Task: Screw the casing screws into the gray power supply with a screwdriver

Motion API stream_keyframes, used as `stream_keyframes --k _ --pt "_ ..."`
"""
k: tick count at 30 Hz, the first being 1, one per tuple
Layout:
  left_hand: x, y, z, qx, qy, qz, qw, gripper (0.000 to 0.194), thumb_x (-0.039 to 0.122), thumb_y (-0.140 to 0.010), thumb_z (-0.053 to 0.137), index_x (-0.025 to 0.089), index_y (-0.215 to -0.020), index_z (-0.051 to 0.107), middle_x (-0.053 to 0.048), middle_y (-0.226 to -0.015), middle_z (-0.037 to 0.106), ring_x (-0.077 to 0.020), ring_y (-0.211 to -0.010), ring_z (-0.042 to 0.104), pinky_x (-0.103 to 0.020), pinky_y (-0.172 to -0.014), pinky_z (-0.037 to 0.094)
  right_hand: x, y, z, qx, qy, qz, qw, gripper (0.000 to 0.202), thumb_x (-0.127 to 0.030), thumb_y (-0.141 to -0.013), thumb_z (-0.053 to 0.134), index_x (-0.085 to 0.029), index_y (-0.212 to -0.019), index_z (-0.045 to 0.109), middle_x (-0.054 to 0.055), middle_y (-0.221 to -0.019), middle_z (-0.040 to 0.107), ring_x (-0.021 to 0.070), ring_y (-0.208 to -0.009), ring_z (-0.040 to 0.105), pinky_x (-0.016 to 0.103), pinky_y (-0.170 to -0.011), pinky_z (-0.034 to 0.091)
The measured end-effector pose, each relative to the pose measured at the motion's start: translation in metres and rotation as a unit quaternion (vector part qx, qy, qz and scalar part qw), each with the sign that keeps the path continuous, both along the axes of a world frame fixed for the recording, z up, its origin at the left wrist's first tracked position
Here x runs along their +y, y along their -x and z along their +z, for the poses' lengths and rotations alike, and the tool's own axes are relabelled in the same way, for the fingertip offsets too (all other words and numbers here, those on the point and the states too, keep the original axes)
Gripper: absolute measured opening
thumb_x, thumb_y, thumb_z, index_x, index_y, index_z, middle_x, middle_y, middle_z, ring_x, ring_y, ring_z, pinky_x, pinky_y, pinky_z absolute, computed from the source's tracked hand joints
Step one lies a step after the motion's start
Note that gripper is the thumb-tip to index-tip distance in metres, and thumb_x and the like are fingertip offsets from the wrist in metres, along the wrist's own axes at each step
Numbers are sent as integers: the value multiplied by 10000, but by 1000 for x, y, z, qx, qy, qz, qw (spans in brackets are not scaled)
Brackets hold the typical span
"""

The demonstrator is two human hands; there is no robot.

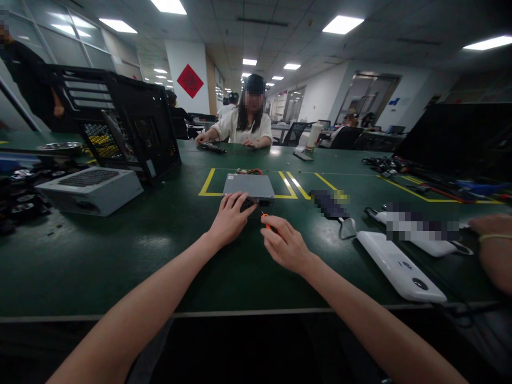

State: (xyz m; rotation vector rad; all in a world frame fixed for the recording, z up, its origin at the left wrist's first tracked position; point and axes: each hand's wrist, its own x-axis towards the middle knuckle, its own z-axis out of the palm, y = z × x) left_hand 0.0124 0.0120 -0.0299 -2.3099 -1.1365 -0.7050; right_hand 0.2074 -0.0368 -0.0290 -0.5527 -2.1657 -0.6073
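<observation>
A flat grey metal power supply unit [251, 184] lies on the green table, with coloured wires at its far side. My left hand [231, 221] rests against its near left edge, fingers spread over the rim and thumb stretched along the near face. Between the fingers of my right hand [287, 245] is a screwdriver with an orange handle [265, 219]. Its thin tip points at the unit's near face, beside the socket; whether it touches is too small to tell.
A black computer case [120, 117] and a larger power supply [92, 186] stand left. A phone [328, 204] and white power banks [400, 266] lie right, near another person's hand [496, 248]. Someone sits opposite [250, 125]. Cables [384, 164] and a dark monitor [460, 141] are far right.
</observation>
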Motion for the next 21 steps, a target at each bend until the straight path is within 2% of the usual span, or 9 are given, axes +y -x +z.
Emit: stream_keyframes --k 5,9,14,17,21 --pt "0 0 0 -7 4 -5 1000 444 138 -808 481 259 -1231 537 -122 -1333 421 -288 -1258 322 -488 -1036 270 0 0 0 21 -8 -8 1000 227 -120 -781 550 -233 -978 527 88 -1066 555 212 -1030 542 361 -783 529" --pt "0 -1 -1 -10 0 -4 1000 443 131 -808 478 259 -1228 540 -123 -1335 421 -289 -1260 322 -486 -1036 271 -1 1 1 53 9 16 998 365 -68 -776 507 -206 -1107 439 124 -1144 505 215 -1084 519 349 -787 535" --pt "0 -1 -1 0 -1 -1 1000 440 146 -814 476 264 -1234 531 -118 -1334 415 -292 -1259 323 -490 -1030 280 -1 0 2 53 -15 -36 998 281 -114 -789 532 -247 -1025 460 88 -1086 495 215 -1011 524 368 -767 537" --pt "0 -1 -1 3 -5 3 1000 441 145 -810 483 264 -1233 533 -117 -1330 413 -292 -1258 324 -486 -1032 276 1 0 1 60 -21 -14 998 351 -59 -783 503 -224 -1085 434 108 -1113 486 208 -1041 513 336 -762 539" --pt "0 -1 -1 6 -8 4 1000 447 142 -811 484 265 -1238 529 -121 -1330 410 -292 -1257 324 -483 -1034 273 3 -1 -1 69 10 -6 998 383 -50 -777 505 -223 -1106 413 112 -1134 484 217 -1092 491 385 -828 525"
